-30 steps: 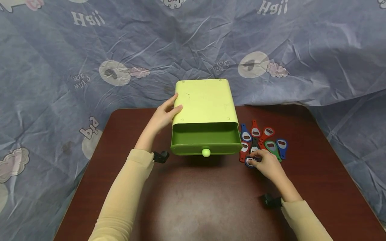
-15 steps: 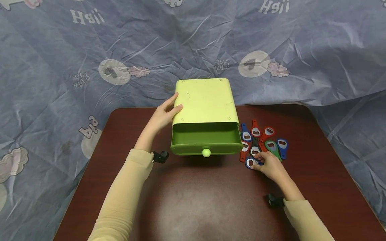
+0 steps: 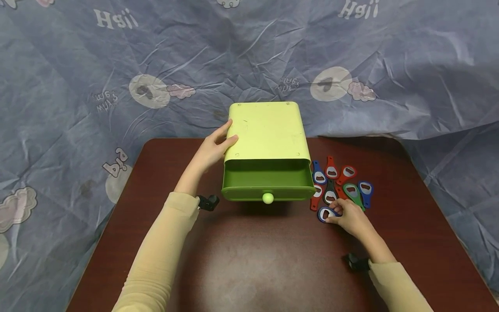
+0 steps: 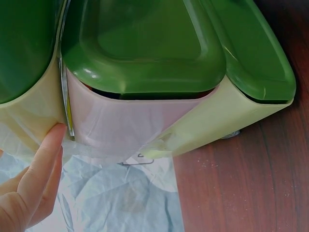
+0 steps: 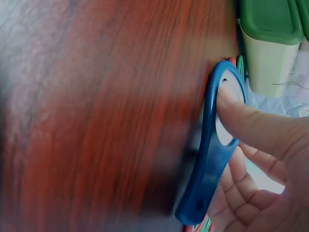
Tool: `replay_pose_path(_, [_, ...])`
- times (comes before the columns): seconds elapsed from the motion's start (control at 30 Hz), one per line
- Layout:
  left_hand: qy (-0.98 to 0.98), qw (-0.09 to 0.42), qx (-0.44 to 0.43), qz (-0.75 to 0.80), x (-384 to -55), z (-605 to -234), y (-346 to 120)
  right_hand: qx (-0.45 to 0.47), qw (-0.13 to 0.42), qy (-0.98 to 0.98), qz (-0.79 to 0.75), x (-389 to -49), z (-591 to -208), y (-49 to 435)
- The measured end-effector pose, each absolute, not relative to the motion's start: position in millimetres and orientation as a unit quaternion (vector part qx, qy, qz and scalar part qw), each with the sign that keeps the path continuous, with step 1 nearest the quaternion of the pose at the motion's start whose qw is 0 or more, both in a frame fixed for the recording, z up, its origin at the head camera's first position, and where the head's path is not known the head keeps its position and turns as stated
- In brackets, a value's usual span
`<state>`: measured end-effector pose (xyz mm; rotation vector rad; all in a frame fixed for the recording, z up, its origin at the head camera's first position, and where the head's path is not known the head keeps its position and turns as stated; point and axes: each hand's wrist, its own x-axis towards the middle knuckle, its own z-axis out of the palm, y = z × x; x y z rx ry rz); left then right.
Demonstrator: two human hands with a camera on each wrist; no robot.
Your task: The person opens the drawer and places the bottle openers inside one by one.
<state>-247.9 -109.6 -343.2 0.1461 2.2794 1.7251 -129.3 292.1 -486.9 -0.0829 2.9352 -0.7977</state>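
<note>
My left hand (image 3: 208, 151) rests at the left side of a pale yellow drawer cabinet (image 3: 269, 130), its thumb on the top edge and fingers along the side. The cabinet's top green drawer (image 3: 245, 194) is pulled out, with a round light-green knob (image 3: 267, 198). In the left wrist view, straight fingers (image 4: 41, 174) touch the upper unit, beside a pink unit (image 4: 120, 116) and another yellow one (image 4: 227, 116). To the right of the cabinet, my right hand (image 3: 351, 219) pinches a blue bottle opener (image 5: 207, 164) by thumb and fingers; the thumb lies over its pale metal plate.
Several more bottle openers lie grouped right of the cabinet, among them a red one (image 3: 331, 169), a green one (image 3: 352, 193), a black one (image 3: 330, 195) and a blue one (image 3: 366, 193). The dark brown table (image 3: 280, 260) ends at a printed grey-blue cloth (image 3: 175, 52) behind.
My right hand has drawn the blue bottle opener slightly toward the table's front, away from the black one. The left hand and drawer have stayed in place.
</note>
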Motion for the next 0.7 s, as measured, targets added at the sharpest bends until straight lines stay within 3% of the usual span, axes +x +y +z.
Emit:
replay_pose_path(0.27, [0.788,0.130,0.053,0.600,-248,-347,-109,-0.026,0.031,0.956,-0.289,-127,-461,298])
replay_pose_path(0.7, [0.787,0.125,0.055,0.602,-246,-346,-110,-0.038,-0.140,0.923,-0.356,-141,-351,272])
